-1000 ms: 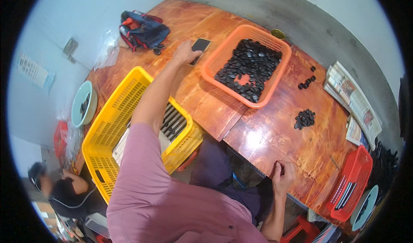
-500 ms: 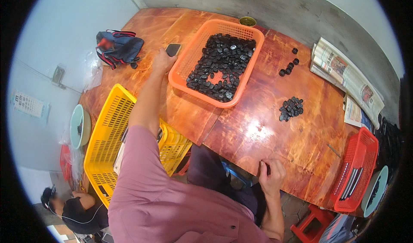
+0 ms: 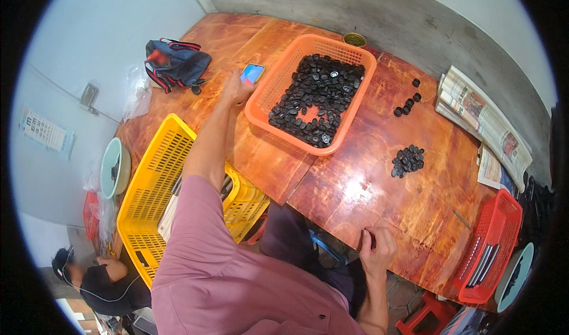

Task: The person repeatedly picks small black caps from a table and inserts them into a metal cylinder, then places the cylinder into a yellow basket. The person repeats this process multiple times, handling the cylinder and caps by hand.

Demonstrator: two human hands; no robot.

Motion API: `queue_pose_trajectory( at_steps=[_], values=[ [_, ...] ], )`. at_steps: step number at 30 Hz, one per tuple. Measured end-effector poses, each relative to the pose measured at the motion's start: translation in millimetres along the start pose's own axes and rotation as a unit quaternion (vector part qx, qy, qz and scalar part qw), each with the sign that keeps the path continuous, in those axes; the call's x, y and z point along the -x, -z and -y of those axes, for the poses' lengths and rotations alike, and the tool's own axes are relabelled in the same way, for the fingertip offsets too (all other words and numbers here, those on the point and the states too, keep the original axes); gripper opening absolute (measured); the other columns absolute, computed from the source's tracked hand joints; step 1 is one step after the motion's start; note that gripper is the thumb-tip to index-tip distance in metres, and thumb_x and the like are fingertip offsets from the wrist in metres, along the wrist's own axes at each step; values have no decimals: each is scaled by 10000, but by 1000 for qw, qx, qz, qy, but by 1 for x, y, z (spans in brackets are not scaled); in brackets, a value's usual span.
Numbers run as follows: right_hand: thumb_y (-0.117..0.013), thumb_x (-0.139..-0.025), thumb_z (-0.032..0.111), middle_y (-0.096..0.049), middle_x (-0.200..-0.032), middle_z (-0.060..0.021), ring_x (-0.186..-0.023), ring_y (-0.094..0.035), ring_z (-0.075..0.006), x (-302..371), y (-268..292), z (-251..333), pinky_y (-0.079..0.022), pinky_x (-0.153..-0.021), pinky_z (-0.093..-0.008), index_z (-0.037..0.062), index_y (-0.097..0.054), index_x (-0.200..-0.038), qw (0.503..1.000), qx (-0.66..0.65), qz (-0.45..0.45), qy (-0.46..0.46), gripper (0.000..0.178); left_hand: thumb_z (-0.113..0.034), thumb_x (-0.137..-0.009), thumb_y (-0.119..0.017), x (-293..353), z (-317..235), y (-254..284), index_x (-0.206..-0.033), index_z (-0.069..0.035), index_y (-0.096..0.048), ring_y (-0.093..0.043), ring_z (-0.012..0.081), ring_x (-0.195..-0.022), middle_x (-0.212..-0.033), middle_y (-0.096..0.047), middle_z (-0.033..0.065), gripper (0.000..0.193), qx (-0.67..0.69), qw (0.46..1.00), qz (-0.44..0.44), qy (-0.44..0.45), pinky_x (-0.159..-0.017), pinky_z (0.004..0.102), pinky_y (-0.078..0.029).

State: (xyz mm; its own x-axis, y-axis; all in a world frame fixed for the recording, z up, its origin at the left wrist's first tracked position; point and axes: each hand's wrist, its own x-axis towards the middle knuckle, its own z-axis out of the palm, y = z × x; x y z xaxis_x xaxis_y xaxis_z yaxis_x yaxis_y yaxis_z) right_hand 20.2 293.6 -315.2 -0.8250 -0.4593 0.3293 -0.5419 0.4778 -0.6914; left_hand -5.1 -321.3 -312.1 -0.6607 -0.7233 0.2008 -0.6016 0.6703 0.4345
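Note:
My left hand (image 3: pixel 236 89) reaches far across the wooden table (image 3: pixel 355 193) and rests on a phone (image 3: pixel 252 73) with a lit screen, just left of an orange basket (image 3: pixel 269 95) full of small black round parts. Whether the fingers grip the phone or only touch it is unclear. My right hand (image 3: pixel 376 251) lies curled on the table's near edge and appears to pinch a small dark piece. A loose pile of black parts (image 3: pixel 408 160) sits on the table beyond my right hand, and a few more (image 3: pixel 406 105) lie farther back.
A yellow crate (image 3: pixel 148 193) stands at my left beside the table. A dark bag (image 3: pixel 175 62) lies at the far left corner, newspapers (image 3: pixel 483 119) at the right, a red basket (image 3: pixel 489 249) at the near right. Another person (image 3: pixel 98 279) sits low at the left.
The view has shifted as my head moved. My left hand stays at the phone, whose screen is lit where it looked dark before. My right hand stays on the near edge.

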Motion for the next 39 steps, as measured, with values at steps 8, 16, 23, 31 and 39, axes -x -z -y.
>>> queue_pose_trajectory(
  at_steps=[8,16,23,31,39],
  values=[
    [-704,-821,2,-659,-803,-148,-727,-655,-317,-2,-1,1,-501,-655,-387,-3,-697,-853,1000,-3,0,8,33,-374,-688,-871,-16,35,-15,-1361,29,-532,-603,422,-1220,-1305,-622,286,854,68,998,7,-14,-1002,477,-498],
    [-703,-851,61,-665,-820,-145,-742,-657,-341,-1,-1,-1,-504,-658,-425,27,-700,-864,1000,-4,0,7,37,-328,-706,-873,16,-14,0,-1423,-44,-506,-559,416,-1231,-1312,-612,246,854,-36,991,-110,-69,-1028,488,-463],
    [-714,-843,66,-667,-819,-136,-743,-662,-332,1,1,0,-512,-661,-416,38,-703,-861,1000,-1,1,2,35,-294,-706,-879,26,-22,0,-1438,-88,-493,-552,393,-1245,-1346,-587,213,853,-107,973,-164,-122,-1025,496,-462],
    [-742,-813,46,-684,-798,-114,-722,-674,-300,-2,-1,0,-521,-656,-384,43,-711,-829,999,2,-35,17,35,-294,-756,-860,-3,3,-25,-1205,-42,-661,-658,226,-1016,-1099,-708,107,553,169,984,-22,-52,-860,401,-531],
    [-748,-830,132,-646,-781,-80,-708,-655,-290,8,-4,-13,-522,-656,-396,78,-684,-830,998,41,-20,31,83,-324,-925,-650,-55,98,-46,-1007,-77,-661,-592,147,-529,-675,-635,31,261,188,982,-3,-22,-487,308,-485]
  ],
)
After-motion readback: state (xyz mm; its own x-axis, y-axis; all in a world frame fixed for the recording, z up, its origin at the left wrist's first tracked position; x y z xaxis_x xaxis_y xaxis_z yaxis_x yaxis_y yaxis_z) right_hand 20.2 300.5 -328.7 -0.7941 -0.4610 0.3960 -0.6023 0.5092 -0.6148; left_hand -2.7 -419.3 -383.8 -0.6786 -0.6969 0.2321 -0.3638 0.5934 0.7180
